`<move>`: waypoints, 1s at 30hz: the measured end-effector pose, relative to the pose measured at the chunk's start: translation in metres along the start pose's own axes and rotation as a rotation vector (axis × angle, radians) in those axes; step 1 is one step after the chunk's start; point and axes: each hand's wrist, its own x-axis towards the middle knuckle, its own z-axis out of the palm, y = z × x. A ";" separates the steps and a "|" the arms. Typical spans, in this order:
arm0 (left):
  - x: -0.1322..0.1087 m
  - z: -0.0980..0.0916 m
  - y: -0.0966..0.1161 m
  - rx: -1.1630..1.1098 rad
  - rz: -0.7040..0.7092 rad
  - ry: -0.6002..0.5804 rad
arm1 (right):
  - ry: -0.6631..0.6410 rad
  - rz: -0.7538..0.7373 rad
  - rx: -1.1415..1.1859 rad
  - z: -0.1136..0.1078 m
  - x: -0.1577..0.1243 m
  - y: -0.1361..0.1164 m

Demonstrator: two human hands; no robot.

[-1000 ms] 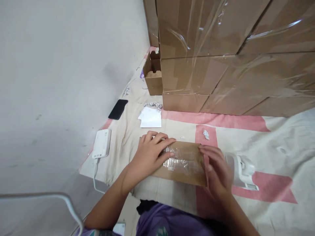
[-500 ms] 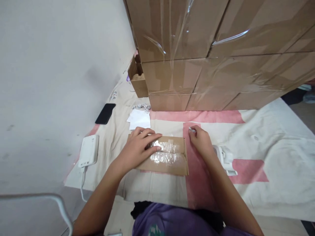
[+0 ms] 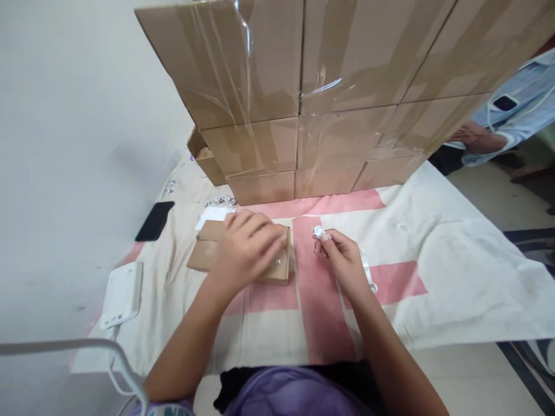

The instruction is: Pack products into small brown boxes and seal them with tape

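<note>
My left hand is over a small flat cardboard box with clear tape on its top. Motion smears its fingers, so I cannot tell whether they touch the box or how far they are closed. To the right of the box, my right hand is closed in a pinch on a small crumpled white-silver scrap. Behind that wrist, a white plastic object is mostly hidden.
Large taped cardboard boxes stand stacked at the back. On the left lie a black phone and a white device with a cable. White papers lie behind the small box. Another person's hand shows at the right.
The view has swung to the right, bringing another person into sight. My left hand has shifted on or over the box and is blurred. My right hand has turned, showing the scrap more fully.
</note>
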 end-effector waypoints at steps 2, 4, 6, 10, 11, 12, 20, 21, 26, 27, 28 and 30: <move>0.011 0.005 0.026 -0.065 0.068 -0.061 | -0.028 -0.049 -0.026 -0.002 -0.004 -0.002; 0.020 0.012 0.041 -0.102 0.097 -0.130 | -0.071 -0.097 -0.032 -0.004 -0.007 -0.003; 0.026 0.018 0.045 -0.127 0.095 -0.184 | -0.112 -0.141 -0.040 -0.005 -0.009 -0.002; 0.027 0.025 0.044 -0.183 0.079 -0.287 | -0.150 -0.187 -0.067 -0.007 -0.013 0.002; 0.026 0.026 0.044 -0.193 0.073 -0.293 | -0.152 -0.188 -0.070 -0.008 -0.013 0.003; 0.025 0.026 0.044 -0.200 0.066 -0.289 | -0.151 -0.189 -0.074 -0.008 -0.014 0.004; 0.022 0.031 0.048 -0.141 0.093 -0.155 | -0.095 -0.181 -0.074 -0.007 -0.012 0.005; 0.022 0.032 0.048 -0.136 0.101 -0.156 | -0.085 -0.171 -0.058 -0.006 -0.012 0.006; 0.019 0.038 0.046 -0.100 0.143 -0.134 | 0.018 -0.120 0.054 -0.004 -0.010 0.009; 0.019 0.039 0.046 -0.097 0.145 -0.129 | 0.037 -0.114 0.065 -0.004 -0.009 0.009; 0.019 0.039 0.045 -0.101 0.142 -0.129 | 0.047 -0.111 0.065 -0.005 -0.009 0.009; 0.019 0.040 0.044 -0.123 0.122 -0.132 | 0.040 -0.120 0.036 -0.006 -0.009 0.010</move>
